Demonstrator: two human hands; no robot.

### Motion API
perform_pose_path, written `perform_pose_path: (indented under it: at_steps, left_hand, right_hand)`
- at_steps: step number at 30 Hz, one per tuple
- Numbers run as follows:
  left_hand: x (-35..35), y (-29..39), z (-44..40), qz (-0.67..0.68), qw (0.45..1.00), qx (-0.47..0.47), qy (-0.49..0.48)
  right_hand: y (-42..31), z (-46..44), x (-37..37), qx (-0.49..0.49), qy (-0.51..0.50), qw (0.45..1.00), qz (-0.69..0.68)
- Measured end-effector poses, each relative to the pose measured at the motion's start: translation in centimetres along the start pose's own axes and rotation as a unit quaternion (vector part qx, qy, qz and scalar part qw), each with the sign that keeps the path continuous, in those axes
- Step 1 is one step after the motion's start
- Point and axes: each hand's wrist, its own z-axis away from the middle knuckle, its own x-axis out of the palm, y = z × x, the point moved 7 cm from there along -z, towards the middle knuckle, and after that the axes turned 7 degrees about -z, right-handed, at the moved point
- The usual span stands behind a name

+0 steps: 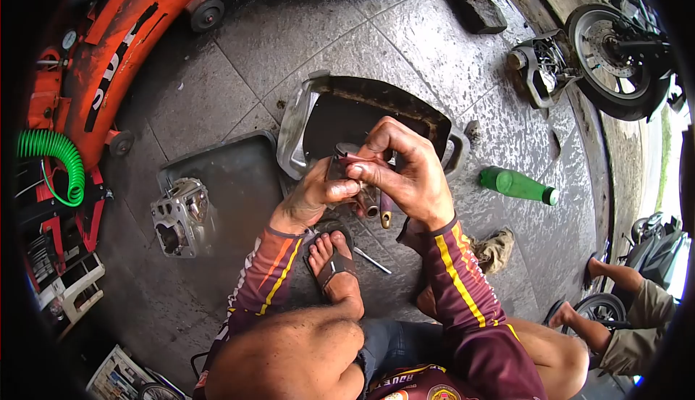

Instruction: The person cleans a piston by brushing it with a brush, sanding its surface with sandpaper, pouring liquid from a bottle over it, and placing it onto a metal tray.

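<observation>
My left hand [313, 196] is closed round a small dark metal part [337, 170], held above the near edge of a cut-open metal pan [438, 120] with dark contents. At the top of that part my right hand [411, 175] pinches with thumb and forefinger. Below its palm hangs a slim purplish piece with a brass-coloured end [386, 215], apparently in the curled fingers. Beside it shows a hollow metal tube end [372, 210]; which hand has it I cannot tell. Fingers hide much of these pieces, and their exact kind is unclear.
A metal engine part [181, 219] rests on a black tray [217, 152] at left. A green bottle [517, 185], rag [496, 250] and thin metal rod [373, 260] lie on the floor. A red compressor [119, 60] stands left; motorcycles [615, 56] and another person's legs [608, 306] are right.
</observation>
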Motion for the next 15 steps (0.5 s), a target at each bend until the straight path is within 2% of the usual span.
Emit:
perform_pose_path:
  at_steps: [3,7,10,13,15]
  left_hand:
    - [0.2,0.5,0.1,-0.054,0.998,-0.027,0.022]
    - [0.6,1.1,0.0,-0.165,0.985,0.035,0.023]
    - [0.0,-0.5,0.6,-0.016,0.999,-0.006,0.030]
    - [-0.1,-0.8,0.4,-0.018,1.000,-0.018,-0.009]
    - [0.3,-0.3,0.3,-0.012,1.000,-0.017,0.002]
  right_hand:
    - [0.4,-0.4,0.5,0.039,-0.015,0.999,-0.025]
    - [-0.2,-0.7,1.3,0.008,-0.032,0.999,-0.006]
    - [0.9,0.2,0.3,0.053,-0.007,0.997,-0.064]
    - [2.3,1.6,-0.3,0.123,0.020,0.981,-0.151]
    - [1.5,0.8,-0.1,0.120,0.008,0.985,-0.121]
